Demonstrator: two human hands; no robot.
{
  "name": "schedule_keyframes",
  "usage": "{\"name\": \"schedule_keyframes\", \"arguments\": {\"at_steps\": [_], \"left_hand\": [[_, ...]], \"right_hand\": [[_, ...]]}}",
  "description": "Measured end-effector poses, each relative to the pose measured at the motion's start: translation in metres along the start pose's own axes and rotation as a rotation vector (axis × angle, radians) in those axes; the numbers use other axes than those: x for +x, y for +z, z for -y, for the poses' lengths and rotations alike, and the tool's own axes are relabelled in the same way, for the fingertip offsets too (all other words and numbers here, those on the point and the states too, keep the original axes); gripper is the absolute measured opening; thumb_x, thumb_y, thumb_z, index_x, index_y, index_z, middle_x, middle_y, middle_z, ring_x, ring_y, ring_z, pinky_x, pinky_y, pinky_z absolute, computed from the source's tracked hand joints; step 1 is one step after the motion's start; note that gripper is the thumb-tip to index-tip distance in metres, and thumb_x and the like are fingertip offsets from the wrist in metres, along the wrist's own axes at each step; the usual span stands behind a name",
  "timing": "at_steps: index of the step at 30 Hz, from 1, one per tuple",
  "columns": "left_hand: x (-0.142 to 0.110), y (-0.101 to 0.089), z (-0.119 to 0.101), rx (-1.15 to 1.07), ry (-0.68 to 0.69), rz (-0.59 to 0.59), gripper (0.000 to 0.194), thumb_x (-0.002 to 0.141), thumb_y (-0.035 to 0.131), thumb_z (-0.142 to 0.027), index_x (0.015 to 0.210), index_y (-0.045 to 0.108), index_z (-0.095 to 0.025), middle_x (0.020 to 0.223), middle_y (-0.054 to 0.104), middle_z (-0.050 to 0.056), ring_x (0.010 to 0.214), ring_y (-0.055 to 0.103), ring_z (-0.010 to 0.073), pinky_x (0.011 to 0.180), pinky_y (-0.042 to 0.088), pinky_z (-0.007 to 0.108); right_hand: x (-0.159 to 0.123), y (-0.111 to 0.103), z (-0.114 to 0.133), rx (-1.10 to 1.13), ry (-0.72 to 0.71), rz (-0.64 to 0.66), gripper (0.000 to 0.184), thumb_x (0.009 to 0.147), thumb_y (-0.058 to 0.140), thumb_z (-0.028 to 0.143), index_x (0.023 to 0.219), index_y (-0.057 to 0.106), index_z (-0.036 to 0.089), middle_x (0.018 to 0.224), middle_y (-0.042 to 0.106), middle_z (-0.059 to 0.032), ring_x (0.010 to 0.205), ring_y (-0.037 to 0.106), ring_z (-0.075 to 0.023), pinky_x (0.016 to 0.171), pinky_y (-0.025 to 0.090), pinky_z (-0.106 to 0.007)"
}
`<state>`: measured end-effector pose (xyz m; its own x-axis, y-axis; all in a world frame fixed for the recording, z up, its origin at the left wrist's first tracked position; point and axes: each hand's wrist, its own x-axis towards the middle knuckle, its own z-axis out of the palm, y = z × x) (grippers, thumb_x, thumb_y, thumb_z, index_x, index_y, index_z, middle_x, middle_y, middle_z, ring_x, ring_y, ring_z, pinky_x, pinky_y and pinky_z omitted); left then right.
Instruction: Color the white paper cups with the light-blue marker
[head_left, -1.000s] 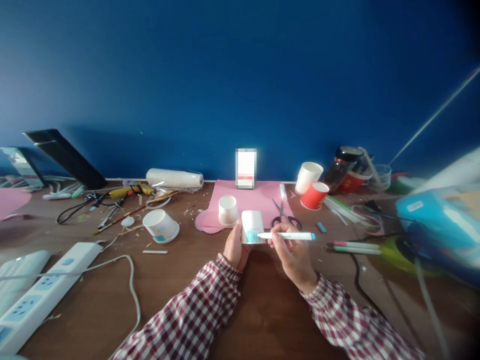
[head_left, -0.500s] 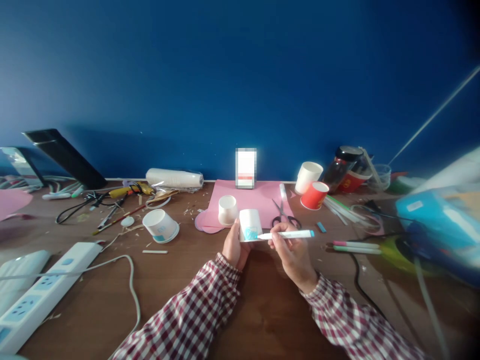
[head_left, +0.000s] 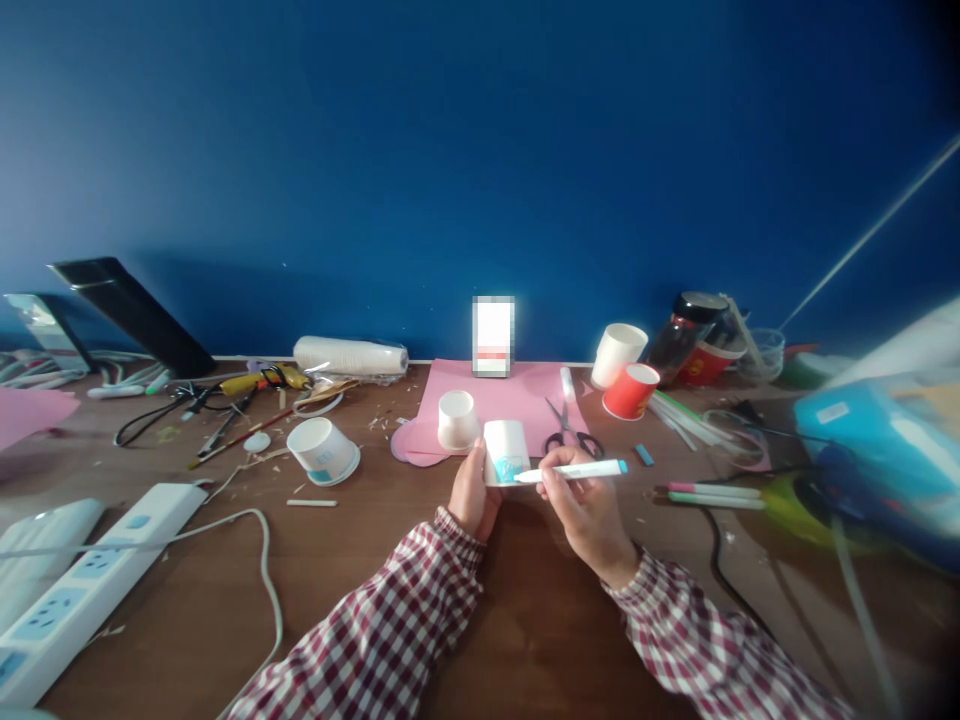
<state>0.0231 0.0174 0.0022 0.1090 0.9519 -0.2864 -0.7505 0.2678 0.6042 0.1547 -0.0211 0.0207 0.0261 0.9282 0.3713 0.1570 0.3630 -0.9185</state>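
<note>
The left hand [head_left: 471, 490] has the cup [head_left: 505, 440] in a partly closed grip, thumb along its side and fingers mostly hidden behind it. The cup is in front of the paper [head_left: 517, 385], its wider end towards the person, with a blue patch [head_left: 507, 469] near that end. The right hand [head_left: 589, 505] closes a pinch grip on the marker [head_left: 574, 471], which lies nearly level with its tip at the patch; whether the tip is pressing cannot be told.

The likeliest trouble is a stray blue line, should the cup turn in the left grip or the curved wall roll away beneath the tip. Pressing too hard could dent the thin wall, as little seems to back it there. Wet ink might smear if the left thumb strays onto the patch. The second cup [head_left: 457, 420] stands just beside the left fingers on the paper, so a sideways nudge could tip it. The scissors [head_left: 566, 435] lie open-bladed just beyond the right hand, where a careless reach could catch them.
</note>
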Motion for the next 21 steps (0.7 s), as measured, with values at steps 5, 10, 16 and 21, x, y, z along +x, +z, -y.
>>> {"name": "schedule_keyframes", "arguments": {"at_steps": [5,10,16,21], "left_hand": [[0.0007,-0.0012,0.0021,0.047,0.046,0.013,0.034,0.084,0.066,-0.044,0.089,0.063,-0.011,0.073,0.064,0.004,0.066,0.059,0.0160,0.061,0.048,0.028],[0.0003,-0.0030,0.0034,0.084,0.073,0.015,0.043,0.074,0.075,-0.051,0.089,0.062,-0.011,0.073,0.063,0.003,0.065,0.057,0.0144,0.061,0.046,0.027],[-0.0021,-0.0012,0.0026,0.099,0.089,0.006,0.046,0.069,0.079,-0.052,0.086,0.062,-0.012,0.073,0.063,0.001,0.065,0.056,0.0134,0.062,0.046,0.027],[-0.0027,0.0000,0.0025,0.108,0.096,0.023,0.048,0.068,0.078,-0.054,0.086,0.062,-0.012,0.073,0.063,0.002,0.066,0.057,0.0139,0.062,0.045,0.027]], "right_hand": [[0.0009,-0.0025,0.0027,-0.053,-0.020,0.021,0.015,0.094,0.053,0.032,0.086,0.057,0.020,0.068,0.056,0.0010,0.056,0.053,-0.0127,0.050,0.045,-0.024],[-0.0009,-0.0036,0.0065,-0.140,-0.085,0.030,0.008,0.094,0.053,0.027,0.090,0.057,0.021,0.072,0.057,0.0005,0.056,0.053,-0.0126,0.050,0.045,-0.023],[-0.0027,-0.0043,0.0085,-0.205,-0.122,0.086,0.008,0.094,0.053,0.026,0.087,0.056,0.022,0.065,0.051,0.0036,0.049,0.047,-0.0111,0.045,0.039,-0.022],[-0.0021,-0.0048,0.0073,-0.182,-0.089,0.072,0.008,0.094,0.052,0.026,0.092,0.058,0.021,0.068,0.054,0.0020,0.053,0.050,-0.0121,0.048,0.041,-0.023]]}}
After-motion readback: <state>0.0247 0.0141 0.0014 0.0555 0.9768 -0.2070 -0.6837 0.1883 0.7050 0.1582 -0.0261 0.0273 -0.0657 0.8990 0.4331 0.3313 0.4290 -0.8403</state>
